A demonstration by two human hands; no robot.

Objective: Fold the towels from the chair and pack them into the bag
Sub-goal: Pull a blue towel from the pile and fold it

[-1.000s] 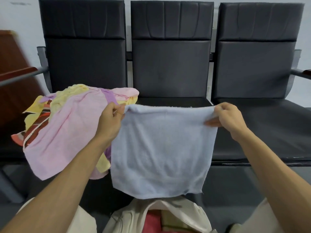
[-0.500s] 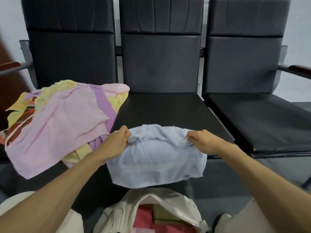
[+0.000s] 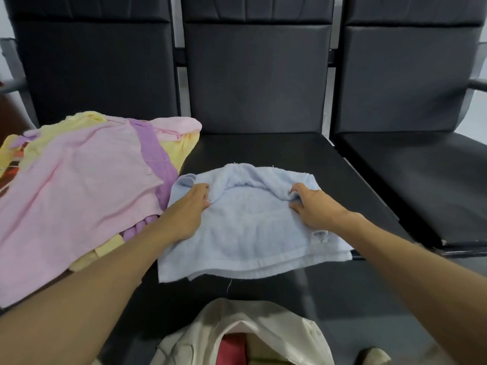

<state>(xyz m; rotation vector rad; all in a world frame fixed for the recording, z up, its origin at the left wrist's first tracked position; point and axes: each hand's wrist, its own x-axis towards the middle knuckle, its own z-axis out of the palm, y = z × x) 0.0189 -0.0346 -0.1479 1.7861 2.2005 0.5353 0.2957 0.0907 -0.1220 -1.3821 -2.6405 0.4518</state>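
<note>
Bag (image 3: 276, 325) sits open below the middle seat's (image 3: 263, 148) front edge, ready for packing, blue towel (image 3: 250, 233) spread on that seat for folding, left hand (image 3: 184, 209) and right hand (image 3: 313, 206) each pinching bunched cloth, unfolded pile (image 3: 79, 180) waiting far-left.

**What lies around the edges**

At 3 o'clock stands a black padded seat (image 3: 421, 175), its dark armrest (image 3: 478, 84) at 2 o'clock against a pale wall (image 3: 478, 122). A second armrest (image 3: 10, 86) shows at 9 o'clock, above something reddish-brown (image 3: 8, 111). Grey floor (image 3: 369, 299) fills 5 o'clock, with a shoe's toe (image 3: 374, 356) at the bottom edge.
</note>
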